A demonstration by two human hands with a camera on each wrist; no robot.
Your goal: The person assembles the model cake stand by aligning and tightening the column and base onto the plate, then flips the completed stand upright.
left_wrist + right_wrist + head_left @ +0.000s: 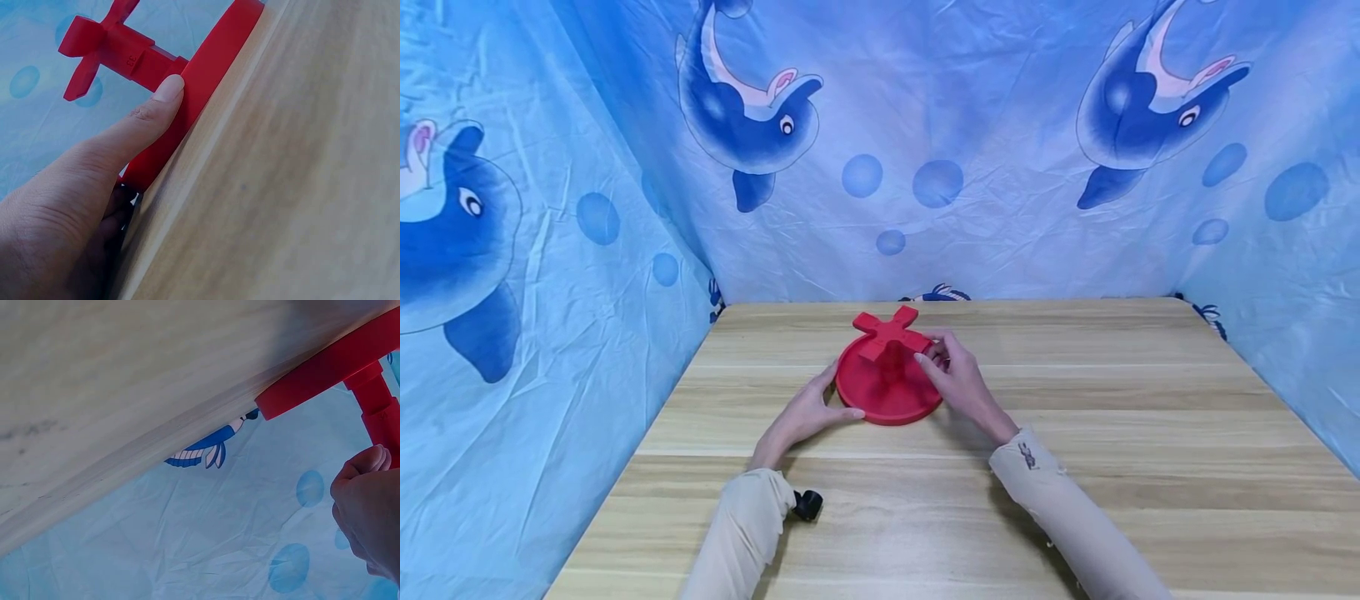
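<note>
**Blue dolphin backdrop (1022, 242) surrounds wood-grain table (1150, 400)**

The creased sheet rises behind the pale, streaked tabletop and along both sides. Two open-mouthed cartoon dolphins, one left (722, 112) and one right (1120, 125), curve across the back; a third dolphin (482, 225) fills the left side, partly cut off in the head view. Round blue bubbles (937, 183) float among them. A blue-and-white printed motif (215, 440) peeks past the table's edge.

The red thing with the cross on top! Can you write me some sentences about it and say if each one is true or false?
1. The left hand touches the red base. True.
2. The red base stands on blue cloth. False: it stands on the wooden table.
3. The right hand lies flat on the table. False: the right hand holds the cross top.
4. The cross top has four arms. True.
</note>
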